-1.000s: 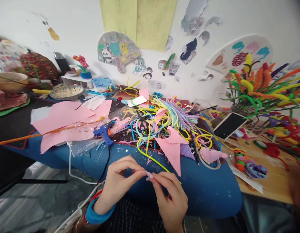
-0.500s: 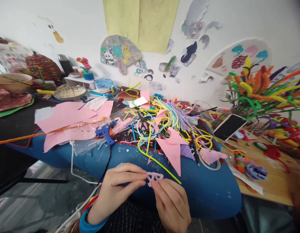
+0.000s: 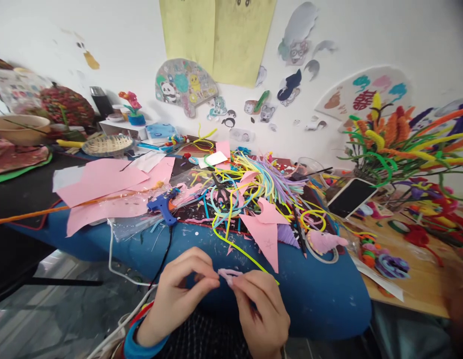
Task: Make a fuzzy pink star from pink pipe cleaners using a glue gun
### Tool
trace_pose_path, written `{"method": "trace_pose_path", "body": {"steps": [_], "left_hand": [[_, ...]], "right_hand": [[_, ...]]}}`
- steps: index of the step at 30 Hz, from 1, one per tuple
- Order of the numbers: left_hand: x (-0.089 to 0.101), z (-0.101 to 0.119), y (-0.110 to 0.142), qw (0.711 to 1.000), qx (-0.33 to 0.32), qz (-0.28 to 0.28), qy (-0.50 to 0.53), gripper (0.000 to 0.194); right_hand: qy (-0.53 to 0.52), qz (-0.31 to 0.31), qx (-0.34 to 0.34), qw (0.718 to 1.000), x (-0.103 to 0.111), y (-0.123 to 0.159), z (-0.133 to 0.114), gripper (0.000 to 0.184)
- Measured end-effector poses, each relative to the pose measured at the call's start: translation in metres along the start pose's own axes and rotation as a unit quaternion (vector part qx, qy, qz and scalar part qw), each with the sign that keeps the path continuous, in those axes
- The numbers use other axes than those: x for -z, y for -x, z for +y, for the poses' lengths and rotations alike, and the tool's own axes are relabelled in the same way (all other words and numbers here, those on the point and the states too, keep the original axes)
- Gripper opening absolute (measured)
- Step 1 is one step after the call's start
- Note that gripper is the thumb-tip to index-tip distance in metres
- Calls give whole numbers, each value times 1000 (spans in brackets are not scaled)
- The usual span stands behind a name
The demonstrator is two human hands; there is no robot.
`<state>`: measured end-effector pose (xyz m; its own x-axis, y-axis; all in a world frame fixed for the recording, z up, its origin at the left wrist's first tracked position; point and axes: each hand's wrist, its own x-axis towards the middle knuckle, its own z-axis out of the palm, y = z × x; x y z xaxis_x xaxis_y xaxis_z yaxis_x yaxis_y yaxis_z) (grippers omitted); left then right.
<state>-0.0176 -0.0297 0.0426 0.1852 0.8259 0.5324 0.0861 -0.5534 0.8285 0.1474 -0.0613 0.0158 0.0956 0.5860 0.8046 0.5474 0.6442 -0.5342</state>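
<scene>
Low in front of me, a small pale pink pipe cleaner (image 3: 228, 273) is bent into a narrow loop. My right hand (image 3: 262, 311) pinches its right end between thumb and fingertips. At the loop's left tip, my left hand (image 3: 184, 294) has thumb and index fingertip nearly together, the pipe cleaner's end right at them. Beyond my hands lie a cut pink sheet (image 3: 267, 237) with a drawn star, a yellow-green pipe cleaner (image 3: 242, 252) and a blue glue gun (image 3: 164, 207).
Black scissors (image 3: 221, 189) lie among a heap of pastel pipe cleaners (image 3: 271, 172). Pink sheets (image 3: 104, 182) cover the left of the blue-covered table (image 3: 321, 294). On the right are a phone (image 3: 351, 197), a roll of clear tape (image 3: 331, 258) and a pipe-cleaner bouquet (image 3: 396, 134).
The pink pipe cleaner has turned from an open triangular shape to a narrower view and moved slightly left. My left fingers have curled more, and the right hand has shifted slightly left.
</scene>
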Motion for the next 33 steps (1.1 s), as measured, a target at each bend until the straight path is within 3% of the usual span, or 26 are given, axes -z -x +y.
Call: {"method": "trace_pose_path", "body": {"steps": [2,3,6,8,10,13,17,20,23,27,33], "left_hand": [[1,-4,4,998,46,45,26,25],[2,-7,7,995,70,59,39,32],[1,-16,13,992,96,59,62,49],[-1,-18,15,988,122,66,61,44],[-5,-18,14,983,161,63,61,22],[-13,-18,11,978,192,30,72,47],[-22,-22,7,982,168,57,66,21],[-21,-24,5,982,159,80,59,22],[-16,-23,2,981,178,53,50,24],[-9,-18,-2,971,237,0,40,24],[-2,-14,-7,961,265,-53,60,32]], "right_hand": [[-82,7,-145,986,-5,-1,-2,12],[-128,14,-225,966,-7,-1,-2,8],[-272,48,-419,865,-15,-1,1,13],[-351,63,-486,798,-20,-1,3,19],[-402,69,-513,755,-24,-3,3,22],[-436,54,-523,731,-29,-5,0,22],[-452,12,-509,732,-37,-2,-5,20],[-452,-10,-499,739,-40,5,-3,20],[-421,-12,-499,758,-38,10,6,29],[-322,5,-496,806,-32,6,18,34],[-270,-102,-431,855,-29,-9,19,17]]}}
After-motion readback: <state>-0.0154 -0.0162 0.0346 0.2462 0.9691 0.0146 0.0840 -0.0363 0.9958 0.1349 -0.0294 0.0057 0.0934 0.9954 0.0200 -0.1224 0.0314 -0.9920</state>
